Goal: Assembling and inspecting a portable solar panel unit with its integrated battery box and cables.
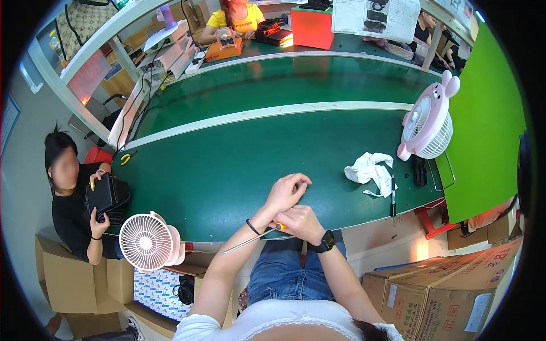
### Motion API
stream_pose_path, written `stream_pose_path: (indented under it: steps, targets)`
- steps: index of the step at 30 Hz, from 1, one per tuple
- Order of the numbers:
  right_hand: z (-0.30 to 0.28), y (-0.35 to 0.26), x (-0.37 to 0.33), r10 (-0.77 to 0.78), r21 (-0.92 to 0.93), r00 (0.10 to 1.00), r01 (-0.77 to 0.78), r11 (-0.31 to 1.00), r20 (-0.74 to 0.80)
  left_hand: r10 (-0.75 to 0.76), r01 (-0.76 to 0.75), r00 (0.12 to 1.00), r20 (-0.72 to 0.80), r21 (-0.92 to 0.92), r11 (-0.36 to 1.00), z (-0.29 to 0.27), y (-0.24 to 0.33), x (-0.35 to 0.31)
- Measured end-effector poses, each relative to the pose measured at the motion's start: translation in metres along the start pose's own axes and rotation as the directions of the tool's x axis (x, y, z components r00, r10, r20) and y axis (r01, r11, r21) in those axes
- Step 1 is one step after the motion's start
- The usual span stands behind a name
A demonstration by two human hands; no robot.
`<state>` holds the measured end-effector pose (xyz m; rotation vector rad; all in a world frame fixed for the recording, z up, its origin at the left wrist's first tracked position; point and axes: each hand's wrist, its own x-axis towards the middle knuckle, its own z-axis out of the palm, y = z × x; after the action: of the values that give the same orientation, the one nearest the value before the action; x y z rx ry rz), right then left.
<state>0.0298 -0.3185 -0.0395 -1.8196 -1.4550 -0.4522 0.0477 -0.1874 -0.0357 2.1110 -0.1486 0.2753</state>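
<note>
My right hand (301, 223) is wrapped around a screwdriver (253, 239), its orange-yellow handle (280, 226) mostly hidden in my fist and the thin metal shaft (236, 246) slanting near and left across my left forearm, just by the black band (252, 226). My left hand (287, 192) lies far of the right one over the near edge of the green table (227, 148), fingers loosely curled; I see nothing in it, though I cannot tell what the curl hides. I judge the screwdriver light, stiff and not at all fragile: the bare shaft would be smooth and inclined to roll between fingers, so the handle is the place to grip, with the tip turned away from my skin. On my right wrist sits a dark watch (326, 241). Farther right lie a crumpled white cloth (369, 170), which looks soft and limp, a slim dark pen (393, 196) just beside it, and a pink fan (420, 119) beyond. Well to the left stand a pale fan (146, 241) and a co-worker (71, 219) holding a black case (102, 196), with yellow-handled pliers (125, 159) on the table's far left.
</note>
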Motion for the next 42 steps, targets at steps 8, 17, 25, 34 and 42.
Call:
stream_pose_path:
  steps: [8,17,25,34,42]
  targets:
    - [0.0007,0.0002,0.0004,-0.007,-0.008,1.0,0.007,1.0,-0.02,-0.023,0.023,0.999,0.031,-0.005,1.0,-0.0026,0.0033,0.0]
    - [0.0019,0.0011,-0.0003,-0.007,-0.01,1.0,0.006,1.0,-0.026,-0.022,0.022,0.999,0.024,-0.008,1.0,-0.002,0.0027,0.0004]
    - [0.005,0.002,-0.0017,-0.037,0.011,0.999,0.037,0.999,-0.006,0.016,-0.016,1.0,0.011,0.015,1.0,-0.0013,0.0007,0.0004]
    - [0.0026,0.0011,-0.0003,-0.042,-0.001,0.999,0.042,0.999,0.003,0.01,-0.01,1.0,0.006,0.013,1.0,-0.0009,0.0035,0.0003]
    - [0.003,0.001,-0.0015,-0.033,-0.013,0.999,0.033,0.999,-0.002,0.004,-0.004,1.0,0.002,0.007,1.0,-0.0007,0.0013,0.0002]
